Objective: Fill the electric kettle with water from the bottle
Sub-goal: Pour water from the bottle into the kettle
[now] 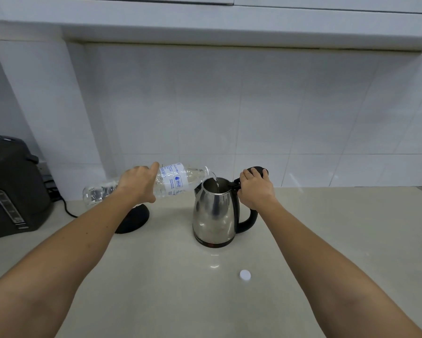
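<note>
A steel electric kettle (213,213) with a black handle stands on the counter, its lid swung open toward the back right. My right hand (255,189) grips the top of the handle and rests on the black lid. My left hand (138,182) holds a clear plastic water bottle (174,180) tipped nearly flat, its mouth over the kettle's opening. A thin stream of water runs from the bottle into the kettle. The bottle's white cap (245,275) lies on the counter in front of the kettle.
The kettle's black round base (135,219) sits left of the kettle, partly behind my left arm. A dark hot-water dispenser (11,189) stands at the far left with a black cord (67,207). A white tiled wall (253,113) backs the beige counter (327,228).
</note>
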